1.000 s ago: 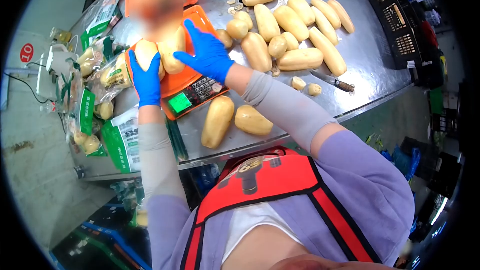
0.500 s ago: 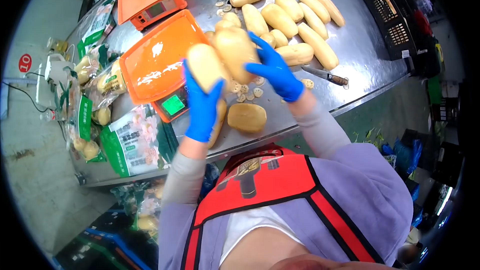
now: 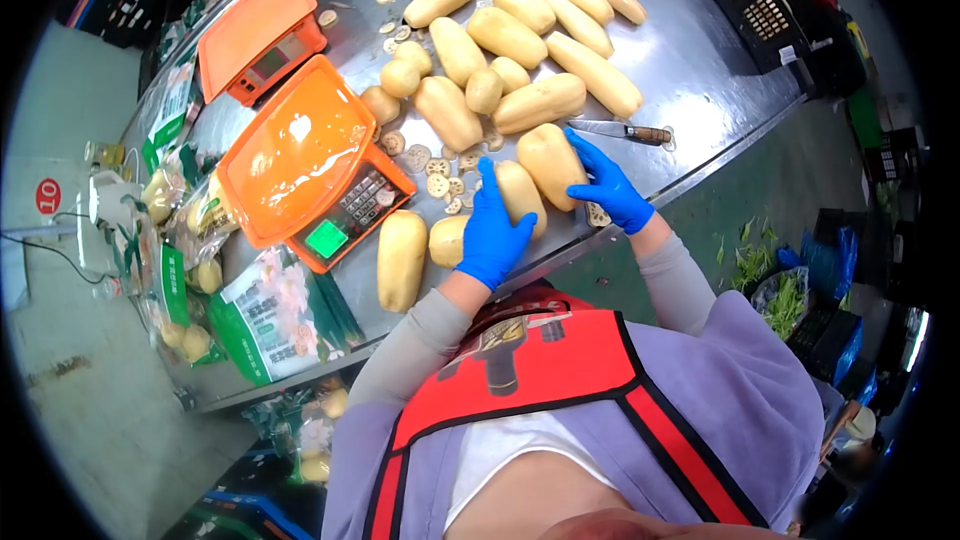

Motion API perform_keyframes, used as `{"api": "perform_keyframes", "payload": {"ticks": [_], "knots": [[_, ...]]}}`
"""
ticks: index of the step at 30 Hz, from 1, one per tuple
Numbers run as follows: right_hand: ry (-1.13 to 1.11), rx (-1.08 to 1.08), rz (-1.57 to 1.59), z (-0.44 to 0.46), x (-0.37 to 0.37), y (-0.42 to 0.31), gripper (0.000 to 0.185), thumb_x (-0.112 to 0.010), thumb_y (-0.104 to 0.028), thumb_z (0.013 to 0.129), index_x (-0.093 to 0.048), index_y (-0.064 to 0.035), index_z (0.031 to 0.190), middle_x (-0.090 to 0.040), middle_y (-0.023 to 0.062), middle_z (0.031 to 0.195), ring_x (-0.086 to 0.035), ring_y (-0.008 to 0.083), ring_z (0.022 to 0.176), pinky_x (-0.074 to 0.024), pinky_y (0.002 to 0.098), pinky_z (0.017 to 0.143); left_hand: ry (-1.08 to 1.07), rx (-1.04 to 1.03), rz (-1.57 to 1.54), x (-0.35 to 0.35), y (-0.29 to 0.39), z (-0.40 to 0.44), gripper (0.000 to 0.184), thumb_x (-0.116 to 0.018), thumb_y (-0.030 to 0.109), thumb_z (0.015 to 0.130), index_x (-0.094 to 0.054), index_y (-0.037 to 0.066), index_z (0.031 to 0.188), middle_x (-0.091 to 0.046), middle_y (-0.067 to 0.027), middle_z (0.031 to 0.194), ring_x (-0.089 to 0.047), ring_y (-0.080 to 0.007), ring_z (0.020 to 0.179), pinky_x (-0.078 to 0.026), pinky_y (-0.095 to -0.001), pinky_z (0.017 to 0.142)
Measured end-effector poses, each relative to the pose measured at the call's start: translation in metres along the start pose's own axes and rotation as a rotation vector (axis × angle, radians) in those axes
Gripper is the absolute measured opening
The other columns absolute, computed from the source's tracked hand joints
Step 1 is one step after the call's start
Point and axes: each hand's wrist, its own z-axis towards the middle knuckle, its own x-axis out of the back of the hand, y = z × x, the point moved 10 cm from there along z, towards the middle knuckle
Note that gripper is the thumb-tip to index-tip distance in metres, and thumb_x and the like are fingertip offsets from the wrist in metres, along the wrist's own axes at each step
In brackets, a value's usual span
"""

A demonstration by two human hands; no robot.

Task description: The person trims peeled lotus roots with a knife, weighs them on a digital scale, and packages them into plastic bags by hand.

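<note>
My left hand [image 3: 496, 232], in a blue glove, is closed round a short, pale lotus root [image 3: 520, 197]. My right hand [image 3: 610, 185], gloved the same way, grips another thick lotus root [image 3: 549, 166] right beside it. Both pieces are near the table's front edge. Just left of my left hand lie a lotus root [image 3: 447, 241], partly covered by it, and a longer upright-lying lotus root [image 3: 401, 260]. Thin lotus slices [image 3: 437, 175] are scattered beyond my left hand. A knife [image 3: 622, 131] with a wooden handle rests above my right hand.
Several lotus roots [image 3: 508, 35] are spread over the metal table [image 3: 690, 125]. To the left stand an orange scale [image 3: 300, 155] with a lit green display and a second orange scale [image 3: 258, 32]. Printed bags [image 3: 270, 310] lie at the left edge. A black crate [image 3: 755, 0] stands at the far right.
Both hands have carried their lotus roots away from the orange scale, rightward and down toward the table's front edge. The view has shifted a little, showing more of the scale's keypad.
</note>
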Motion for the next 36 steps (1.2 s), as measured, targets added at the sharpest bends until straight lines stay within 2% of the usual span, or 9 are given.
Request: {"api": "perform_keyframes", "payload": {"ticks": [5, 7, 11, 12, 16, 20, 22, 26, 36], "knots": [[-0.024, 0.048, -0.049, 0.009, -0.003, -0.003, 0.079, -0.072, -0.020, 0.076, -0.031, -0.0062, 0.142, -0.034, 0.0078, 0.145, -0.034, 0.0219, 0.132, -0.0315, 0.0365, 0.106, -0.067, 0.045, 0.098, 0.008, -0.001, 0.008, 0.098, -0.071, 0.024, 0.073, -0.009, -0.004, 0.143, -0.038, -0.0308, 0.133, -0.038, -0.0427, 0.124, -0.034, -0.0423, 0.102], [-0.118, 0.004, -0.024, 0.011, -0.015, 0.000, 0.074, -0.069, -0.022, 0.078, -0.033, -0.0096, 0.142, -0.036, 0.0085, 0.144, -0.034, 0.0216, 0.131, -0.0316, 0.0366, 0.106, 0.055, -0.125, 0.354, 0.018, -0.001, 0.007, 0.094, -0.070, 0.031, 0.075, -0.015, -0.005, 0.142, -0.037, -0.0295, 0.135, -0.040, -0.0412, 0.123, -0.035, -0.0425, 0.102], [-0.158, 0.290, -0.536, 0.025, -0.038, -0.021, 0.053, -0.066, -0.021, 0.081, -0.050, -0.0109, 0.131, -0.047, 0.0117, 0.135, -0.042, 0.0261, 0.126, -0.0336, 0.0369, 0.104, 0.053, -0.115, 0.279, 0.035, -0.014, 0.003, 0.085, -0.068, 0.036, 0.078, -0.026, -0.003, 0.140, -0.038, -0.0245, 0.138, -0.041, -0.0385, 0.123, -0.035, -0.0426, 0.102], [-0.125, 0.272, -0.433, 0.029, -0.043, -0.043, 0.046, -0.066, -0.019, 0.081, -0.055, -0.0089, 0.125, -0.052, 0.0120, 0.129, -0.047, 0.0277, 0.121, -0.0362, 0.0370, 0.102, 0.078, -0.155, 0.227, 0.041, -0.011, 0.001, 0.081, -0.068, 0.035, 0.078, -0.029, -0.001, 0.139, -0.039, -0.0226, 0.138, -0.042, -0.0368, 0.123, -0.036, -0.0413, 0.101], [0.071, 0.424, -0.497, 0.066, -0.032, -0.082, 0.044, -0.066, -0.019, 0.080, -0.056, -0.0093, 0.122, -0.056, 0.0115, 0.123, -0.052, 0.0281, 0.115, -0.0400, 0.0370, 0.098, 0.119, -0.159, 0.139, 0.064, -0.017, -0.007, 0.078, -0.070, 0.030, 0.078, -0.031, 0.000, 0.139, -0.041, -0.0215, 0.137, -0.044, -0.0345, 0.122, -0.037, -0.0396, 0.100], [0.073, 0.460, -0.766, 0.127, -0.039, -0.088, 0.061, -0.070, -0.035, 0.076, -0.050, -0.0146, 0.129, -0.050, 0.0151, 0.129, -0.048, 0.0325, 0.119, -0.0394, 0.0402, 0.099, 0.175, -0.101, 0.062, 0.083, -0.034, -0.016, 0.074, -0.070, 0.022, 0.079, -0.033, 0.004, 0.140, -0.043, -0.0190, 0.136, -0.046, -0.0295, 0.121, -0.040, -0.0369, 0.096], [-0.002, 0.118, -1.154, 0.162, -0.037, -0.051, 0.079, -0.072, -0.050, 0.068, -0.044, -0.0165, 0.135, -0.044, 0.0182, 0.133, -0.043, 0.0342, 0.123, -0.0371, 0.0417, 0.101, 0.206, -0.049, 0.015, 0.092, -0.042, -0.021, 0.071, -0.070, 0.019, 0.080, -0.034, 0.009, 0.140, -0.046, -0.0162, 0.132, -0.046, -0.0259, 0.121, -0.041, -0.0368, 0.094], [-0.127, -0.019, -1.200, 0.188, -0.028, -0.033, 0.093, -0.073, -0.062, 0.058, -0.045, -0.0157, 0.134, -0.043, 0.0201, 0.132, -0.042, 0.0348, 0.123, -0.0370, 0.0424, 0.101, 0.211, -0.024, 0.015, 0.108, -0.031, -0.030, 0.070, -0.068, 0.023, 0.080, -0.034, 0.001, 0.138, -0.044, -0.0198, 0.134, -0.044, -0.0326, 0.123, -0.036, -0.0379, 0.102], [-0.241, -0.085, -0.910, 0.199, -0.014, -0.016, 0.088, -0.078, -0.054, 0.060, -0.050, -0.0044, 0.127, -0.047, 0.0164, 0.128, -0.045, 0.0271, 0.119, -0.0377, 0.0370, 0.100, 0.231, 0.043, -0.076, 0.115, -0.053, -0.041, 0.069, -0.069, 0.017, 0.080, -0.034, 0.001, 0.138, -0.044, -0.0188, 0.135, -0.046, -0.0303, 0.121, -0.038, -0.0363, 0.100]]}}
